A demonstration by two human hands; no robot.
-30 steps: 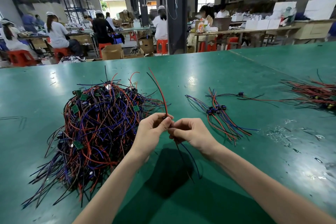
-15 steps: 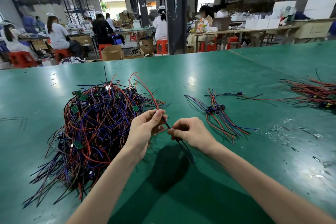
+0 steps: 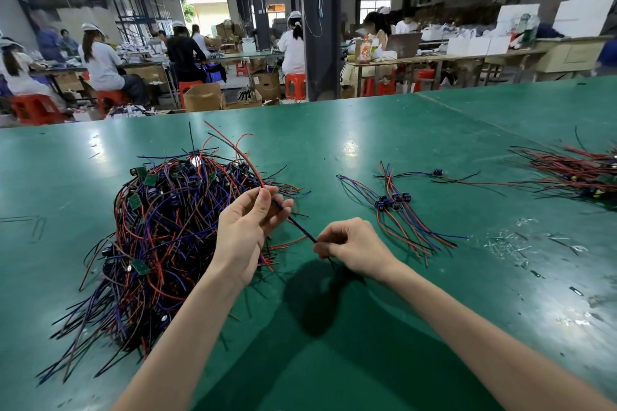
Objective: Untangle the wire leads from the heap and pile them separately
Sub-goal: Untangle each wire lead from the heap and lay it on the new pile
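Bare left forearm and bare right forearm fill the lower frame; left hand and right hand bare, nails short.

The left forearm and right forearm reach forward, bare, and converge. The left hand is raised with its fingers pointing up, thumb and fingertips pinching a wire lead. The right hand sits lower, just to the right, knuckles up and fingers curled, pinching the same lead.
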